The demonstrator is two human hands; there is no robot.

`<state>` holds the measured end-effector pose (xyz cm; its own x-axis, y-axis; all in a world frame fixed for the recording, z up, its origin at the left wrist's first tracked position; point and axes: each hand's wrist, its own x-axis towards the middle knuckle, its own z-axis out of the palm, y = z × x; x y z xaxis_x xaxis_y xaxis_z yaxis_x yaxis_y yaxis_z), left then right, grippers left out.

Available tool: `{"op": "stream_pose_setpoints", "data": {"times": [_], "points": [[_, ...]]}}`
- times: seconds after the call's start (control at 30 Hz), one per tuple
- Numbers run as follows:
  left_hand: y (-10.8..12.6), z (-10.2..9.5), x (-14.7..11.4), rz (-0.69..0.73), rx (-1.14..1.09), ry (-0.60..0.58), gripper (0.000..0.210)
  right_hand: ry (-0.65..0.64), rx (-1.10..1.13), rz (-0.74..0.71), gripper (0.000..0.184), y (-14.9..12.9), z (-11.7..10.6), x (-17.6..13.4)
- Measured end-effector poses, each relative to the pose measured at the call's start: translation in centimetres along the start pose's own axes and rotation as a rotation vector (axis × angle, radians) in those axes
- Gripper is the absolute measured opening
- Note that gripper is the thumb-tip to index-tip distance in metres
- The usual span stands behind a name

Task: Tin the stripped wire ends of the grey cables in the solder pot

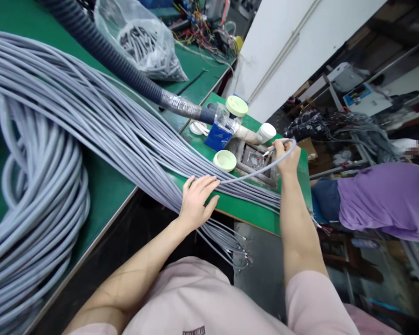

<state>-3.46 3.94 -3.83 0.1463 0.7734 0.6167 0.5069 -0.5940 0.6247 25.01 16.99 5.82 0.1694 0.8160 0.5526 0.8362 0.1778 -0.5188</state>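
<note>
In the head view, the right hand (287,158) had its fingers pinched together on a grey cable (254,174) near its end; the cable's bare wires pointed down over a square pot (257,174), though whether they touched it could not be told; the left hand (198,200) lay across the bundle (125,125) of grey cables, fingers stretched and thumb apart, the same cable running out by its fingertips; a pale green tub (225,160) and a blue box (218,137) stood beside the pot on the green table (244,213).
</note>
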Motion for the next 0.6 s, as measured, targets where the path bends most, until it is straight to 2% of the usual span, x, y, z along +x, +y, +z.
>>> {"op": "stream_pose_setpoints", "data": {"times": [0.23, 0.6], "points": [[0.0, 0.2, 1.9, 0.007, 0.006, -0.011, 0.037, 0.006, -0.076, 0.084, 0.025, 1.3, 1.0, 1.0], [-0.1, 0.5, 2.0, -0.032, -0.008, -0.036, 0.035, -0.052, -0.21, 0.067, 0.03, 3.4, 2.6, 1.6]]}}
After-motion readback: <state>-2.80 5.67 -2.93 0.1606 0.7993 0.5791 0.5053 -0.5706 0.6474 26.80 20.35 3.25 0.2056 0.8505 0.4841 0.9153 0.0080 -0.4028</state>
